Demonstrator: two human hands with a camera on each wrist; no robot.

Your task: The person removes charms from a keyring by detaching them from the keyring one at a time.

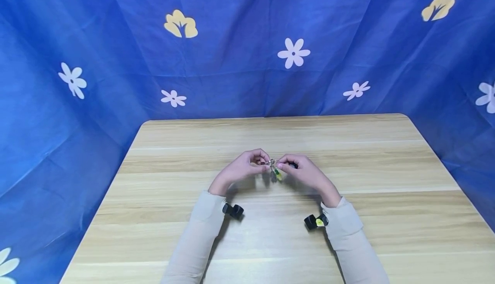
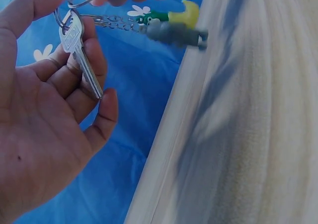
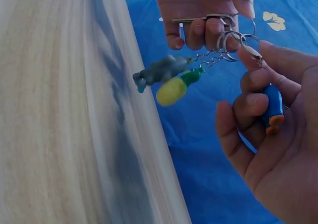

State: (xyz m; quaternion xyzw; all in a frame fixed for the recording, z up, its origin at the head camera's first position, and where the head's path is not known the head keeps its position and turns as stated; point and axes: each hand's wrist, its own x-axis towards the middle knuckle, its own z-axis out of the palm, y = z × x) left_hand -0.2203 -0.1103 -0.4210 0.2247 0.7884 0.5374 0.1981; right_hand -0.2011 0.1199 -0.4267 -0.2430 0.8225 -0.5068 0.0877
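Note:
A silver key lies along the curled fingers of my left hand, hanging from a metal ring. Thumb and forefinger of that hand pinch this ring. My right hand pinches a second metal ring, and a small blue-and-orange figure dangles from it against the right fingers. Between the hands, more key rings overlap each other. On short chains from them hang a grey figure and a green-and-yellow figure. Both hands are over the table.
The light wood table spreads beneath the hands. Behind it and at its sides hangs a blue cloth with white and yellow flower prints. A small black camera sits at the left wrist, another at the right.

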